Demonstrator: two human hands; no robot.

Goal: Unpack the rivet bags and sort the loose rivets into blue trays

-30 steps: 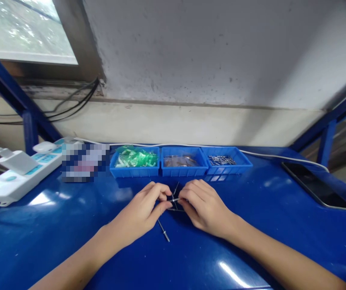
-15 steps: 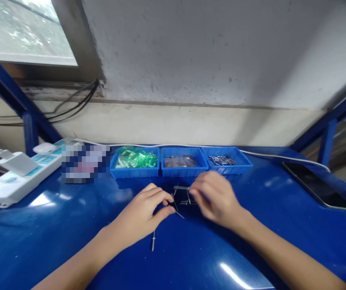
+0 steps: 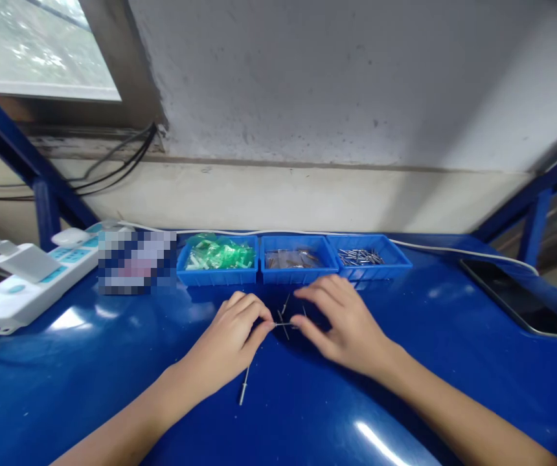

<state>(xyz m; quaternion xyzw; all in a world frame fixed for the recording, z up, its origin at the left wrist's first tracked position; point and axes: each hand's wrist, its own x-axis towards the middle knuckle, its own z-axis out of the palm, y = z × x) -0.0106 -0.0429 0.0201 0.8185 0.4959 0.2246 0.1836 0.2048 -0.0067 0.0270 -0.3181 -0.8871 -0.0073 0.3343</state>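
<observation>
My left hand pinches a thin blind rivet between thumb and forefinger. Its bare shank points right, almost level, just above the blue table. Facing it, my right hand has its thumb and fingers apart. The right thumb tip is close to the rivet's far end; whether they touch I cannot tell. Behind and between the hands lie a few more loose rivets, partly covered by my right fingers. Another blind rivet rests on the table below my left wrist.
Three blue bins stand in a row: one with green plastic packets, one with clear bags, one with metal rivets. A power strip and a blurred-out item are left; a phone lies right.
The rivet in my left hand has swung from slanting down to nearly level. My right hand's fingers have spread apart, with its thumb now by the rivet's end.
</observation>
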